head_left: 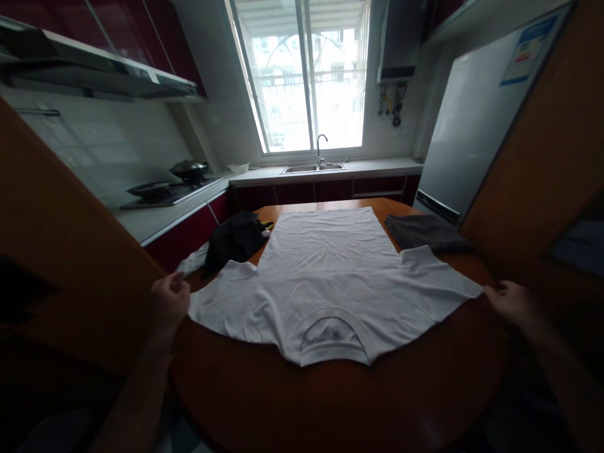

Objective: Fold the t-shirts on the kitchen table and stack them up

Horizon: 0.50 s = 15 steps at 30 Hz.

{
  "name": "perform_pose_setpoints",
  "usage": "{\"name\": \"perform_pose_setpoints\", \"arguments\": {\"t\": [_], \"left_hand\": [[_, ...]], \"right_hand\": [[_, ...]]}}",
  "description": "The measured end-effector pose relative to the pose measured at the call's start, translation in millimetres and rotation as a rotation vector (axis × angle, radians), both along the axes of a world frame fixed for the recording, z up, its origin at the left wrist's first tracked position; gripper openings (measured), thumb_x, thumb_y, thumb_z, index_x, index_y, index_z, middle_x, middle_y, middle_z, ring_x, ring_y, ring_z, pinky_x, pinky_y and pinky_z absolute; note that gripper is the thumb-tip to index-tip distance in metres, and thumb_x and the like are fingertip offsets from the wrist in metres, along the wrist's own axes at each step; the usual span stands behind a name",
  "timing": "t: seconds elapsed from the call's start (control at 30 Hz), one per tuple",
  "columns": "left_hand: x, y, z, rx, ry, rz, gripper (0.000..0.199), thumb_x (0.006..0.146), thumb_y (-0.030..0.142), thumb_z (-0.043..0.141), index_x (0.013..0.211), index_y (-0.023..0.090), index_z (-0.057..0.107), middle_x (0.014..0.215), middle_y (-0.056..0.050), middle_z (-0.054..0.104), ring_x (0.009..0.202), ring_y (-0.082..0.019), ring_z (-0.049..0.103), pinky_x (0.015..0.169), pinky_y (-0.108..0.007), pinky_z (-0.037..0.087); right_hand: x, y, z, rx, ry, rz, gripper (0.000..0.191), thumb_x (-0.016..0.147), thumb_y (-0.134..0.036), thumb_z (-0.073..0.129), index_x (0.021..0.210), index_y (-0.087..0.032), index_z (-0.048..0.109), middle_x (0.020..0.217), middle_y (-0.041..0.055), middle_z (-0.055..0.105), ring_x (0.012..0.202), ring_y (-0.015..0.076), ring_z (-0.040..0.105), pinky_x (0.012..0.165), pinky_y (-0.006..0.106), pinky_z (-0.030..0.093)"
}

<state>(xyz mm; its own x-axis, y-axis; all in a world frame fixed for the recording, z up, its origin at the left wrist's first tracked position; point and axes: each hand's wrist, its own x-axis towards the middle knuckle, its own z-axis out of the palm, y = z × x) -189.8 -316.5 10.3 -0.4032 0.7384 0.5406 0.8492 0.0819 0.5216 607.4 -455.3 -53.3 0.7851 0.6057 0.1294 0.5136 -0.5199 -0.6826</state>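
The left hand's (170, 297) grip is closed at one sleeve end of the white T-shirt (330, 270), fingers curled and knuckles up, its fingertips too dim to make out. The right hand's (512, 303) grip pinches the tip of the other sleeve between thumb and fingers. Both arms reach forward and well apart, the left forearm (141, 384) slanting up from below, the right forearm (561, 368) angling inward. Between them the shirt lies spread on the wooden tabletop (330, 402), collar toward the person, hem toward the window (306, 82), small wrinkles across its body. Beyond the left sleeve sits a black cloth bundle (238, 239); beyond the right sleeve, a dark folded garment (425, 231). Farther back is a sink (302, 169) below the window.
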Motion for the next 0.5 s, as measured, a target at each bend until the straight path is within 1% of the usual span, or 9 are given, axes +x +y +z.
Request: {"name": "perform_pose_setpoints", "arguments": {"t": [0.03,0.07,0.1,0.2,0.27,0.3,0.37,0.43,0.5], "left_hand": [[12,-2,1.6,0.052,0.067,-0.059,0.031,0.083,0.025,0.051,0.11,0.02,0.065,0.11,-0.008,0.068,0.1,-0.028,0.067,0.092,-0.046,0.056],[28,-4,3.0,0.089,0.104,-0.159,0.031,0.083,0.026,0.051,0.11,0.02,0.066,0.111,-0.008,0.068,0.101,-0.029,0.067,0.094,-0.046,0.055],[47,-7,4.0,0.086,0.125,-0.295,0.032,0.084,0.027,0.051,0.111,0.02,0.066,0.112,-0.008,0.069,0.103,-0.028,0.067,0.097,-0.044,0.054],[110,-12,0.1,-0.097,0.242,-0.742,0.039,0.093,0.039,0.048,0.123,0.023,0.065,0.131,-0.008,0.065,0.121,-0.027,0.061,0.109,-0.041,0.045],[144,-14,-8.7,-0.249,0.332,-0.946,0.048,0.096,0.046,0.047,0.138,0.023,0.059,0.146,-0.009,0.056,0.134,-0.027,0.052,0.115,-0.042,0.039],[155,-15,-14.3,-0.318,0.383,-1.009,0.053,0.097,0.048,0.047,0.144,0.024,0.054,0.153,-0.009,0.049,0.141,-0.028,0.045,0.117,-0.046,0.035],[168,-20,-26.1,-0.433,0.477,-1.062,0.058,0.099,0.052,0.045,0.152,0.028,0.044,0.162,-0.008,0.035,0.149,-0.032,0.03,0.12,-0.055,0.024],[170,-27,-36.0,-0.512,0.543,-1.061,0.059,0.101,0.055,0.041,0.155,0.033,0.037,0.165,-0.006,0.025,0.153,-0.034,0.019,0.12,-0.061,0.016],[166,-39,-42.3,-0.544,0.576,-1.061,0.059,0.102,0.056,0.037,0.157,0.037,0.031,0.167,-0.004,0.021,0.153,-0.034,0.016,0.12,-0.061,0.013]], "right_hand": [[-11,-3,3.4,-0.004,-0.135,0.039,0.037,0.072,-0.04,0.063,0.1,-0.017,0.072,0.104,0.0327,0.067,0.099,0.0426,0.066,0.086,0.057,0.048],[-27,-3,8.2,0.021,-0.294,0.089,0.044,0.078,-0.044,0.057,0.109,-0.015,0.071,0.112,0.0324,0.065,0.108,0.0425,0.063,0.091,0.058,0.046],[-47,-2,13.6,0.094,-0.38,0.185,0.046,0.084,-0.044,0.05,0.115,-0.015,0.069,0.116,0.0287,0.065,0.113,0.0399,0.062,0.097,0.055,0.046],[-125,9,25.1,0.237,-0.453,0.57,0.041,0.092,-0.037,0.041,0.118,-0.021,0.067,0.123,0.0166,0.065,0.121,0.0314,0.058,0.108,0.048,0.042],[-173,18,23.9,0.209,-0.469,0.812,0.042,0.094,-0.038,0.042,0.123,-0.02,0.067,0.136,0.0148,0.06,0.132,0.0292,0.05,0.112,0.046,0.038],[-191,20,20.6,0.154,-0.488,0.92,0.045,0.095,-0.04,0.044,0.13,-0.019,0.064,0.147,0.0147,0.053,0.139,0.029,0.043,0.115,0.046,0.034],[-215,20,10.9,0.009,-0.502,1.071,0.056,0.096,-0.047,0.047,0.145,-0.021,0.053,0.16,0.0138,0.038,0.149,0.031,0.03,0.119,0.052,0.025],[-222,13,0.4,-0.128,-0.49,1.143,0.064,0.096,-0.053,0.049,0.153,-0.024,0.043,0.164,0.0139,0.028,0.152,0.033,0.021,0.12,0.057,0.019],[-219,1,-7.7,-0.201,-0.463,1.156,0.069,0.096,-0.057,0.049,0.156,-0.026,0.038,0.165,0.0146,0.024,0.153,0.0339,0.017,0.12,0.058,0.017]]}}
